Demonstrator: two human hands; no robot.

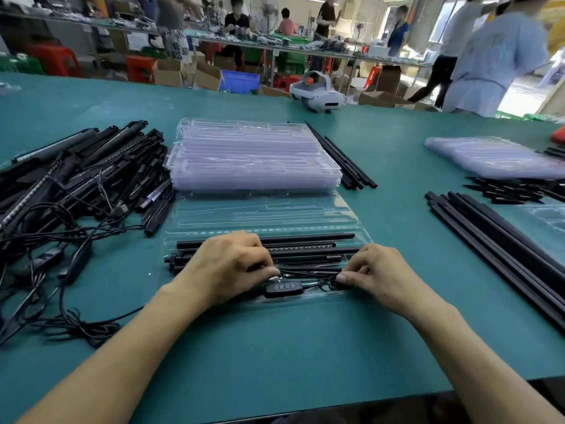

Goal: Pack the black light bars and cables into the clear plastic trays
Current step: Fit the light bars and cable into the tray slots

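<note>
On the left of the green bench [275, 347], a loose heap of black light bars [82, 175] lies with thin cables [61, 240] tangled through and under it. The bars look stiff and light, best lifted near mid-length, but the cords will likely snag and drag their neighbours unless each is freed first. Toward the centre, a stack of clear plastic trays [253, 157] sits just behind the open tray [266, 209] being filled. That tray looks thin and flexible, so it probably buckles if pressed anywhere but over its moulded channels. Several packed bars [305, 240] already lie lengthwise in its nearer half. The left hand [232, 264] rests over them with fingers curled, pinching the limp cord [308, 273] just above the inline controller [284, 287], which lies in the front channel. The controller is the only rigid part of the lead and so the surest place to hold it. The right hand [376, 270] pinches the cord's small loops at the other end of the same channel, thumb and forefinger closed on them. Being springy, those loops will likely pop out unless held down while they are seated. Farther right, a bundle of long black rods [504, 249] lies apart on the bench, smooth enough to roll if nudged.
</note>
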